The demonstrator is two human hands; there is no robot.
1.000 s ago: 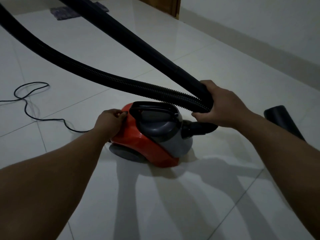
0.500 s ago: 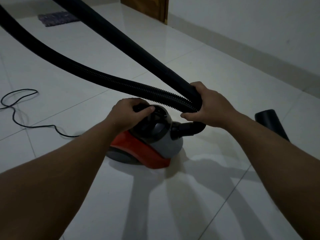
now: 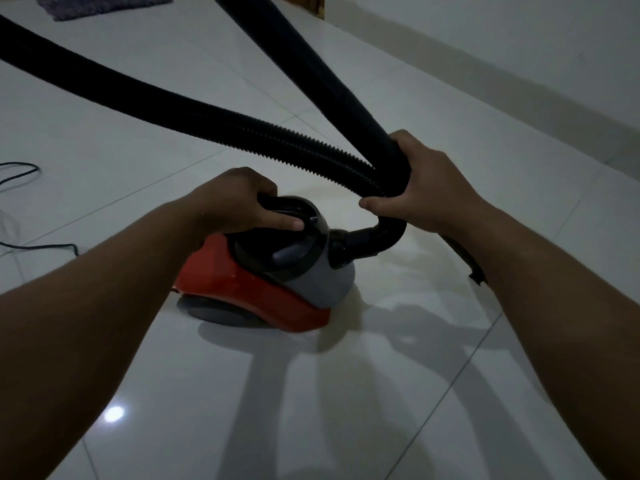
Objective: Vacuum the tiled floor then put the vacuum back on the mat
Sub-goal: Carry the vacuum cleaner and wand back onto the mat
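Note:
A red and grey canister vacuum stands on the white tiled floor in the middle of the view. My left hand grips the black carry handle on top of it, thumb laid along the handle. My right hand holds the ribbed black hose and the smooth black wand bundled together just above the vacuum's front inlet. The hose loops away to the upper left. The grey mat lies far off at the top left.
The black power cord trails over the tiles at the left edge. A dark nozzle piece lies on the floor behind my right forearm. A white wall runs along the right, with a wooden door frame at the top.
My left hand moved from the vacuum's red rear up onto the carry handle and closed around it. The right hand kept its hold on hose and wand. The view shifted closer.

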